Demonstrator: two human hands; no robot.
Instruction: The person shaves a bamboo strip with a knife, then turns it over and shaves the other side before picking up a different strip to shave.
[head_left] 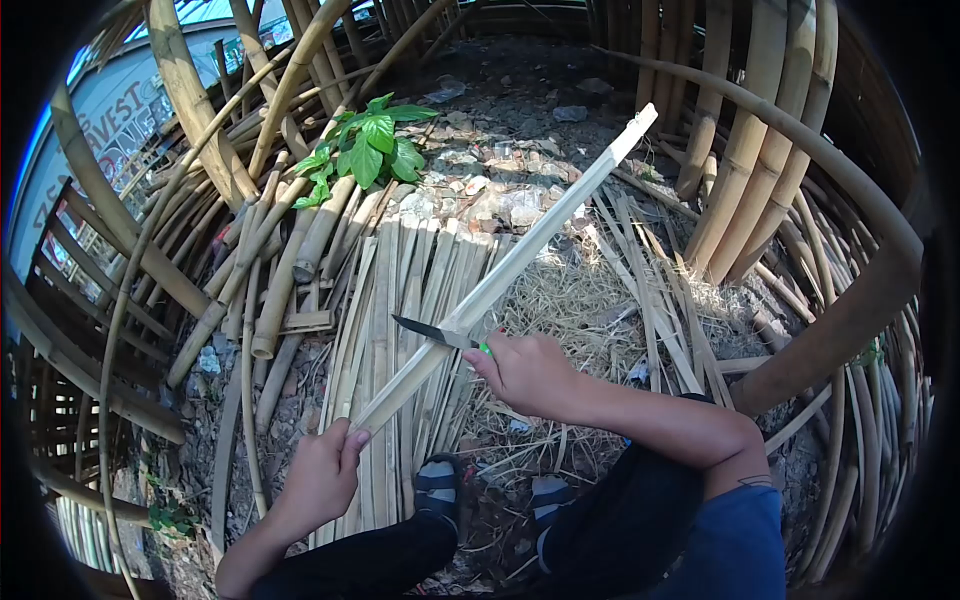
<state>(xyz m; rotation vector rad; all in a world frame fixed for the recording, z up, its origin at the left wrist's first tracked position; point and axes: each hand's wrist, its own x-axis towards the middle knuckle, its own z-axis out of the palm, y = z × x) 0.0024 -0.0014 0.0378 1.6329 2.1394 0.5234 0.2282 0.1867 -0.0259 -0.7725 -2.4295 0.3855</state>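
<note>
A long, pale bamboo strip (545, 235) slants from lower left to upper right in front of me. My left hand (322, 478) is closed around its lower end. In my right hand (528, 375) is a knife (430, 331) with a dark blade and a bit of green on its handle. The blade lies across the strip near its middle, touching it, with the tip pointing left. Beneath the strip, many split bamboo slats (400, 290) lie side by side on the ground.
Bamboo poles (765, 150) stand at the right, and more poles (190, 110) lean at the left. A leafy green plant (370, 145) grows behind the slats. Shavings (570, 320) cover the ground at centre right. My sandalled feet (437, 490) are just below the slats.
</note>
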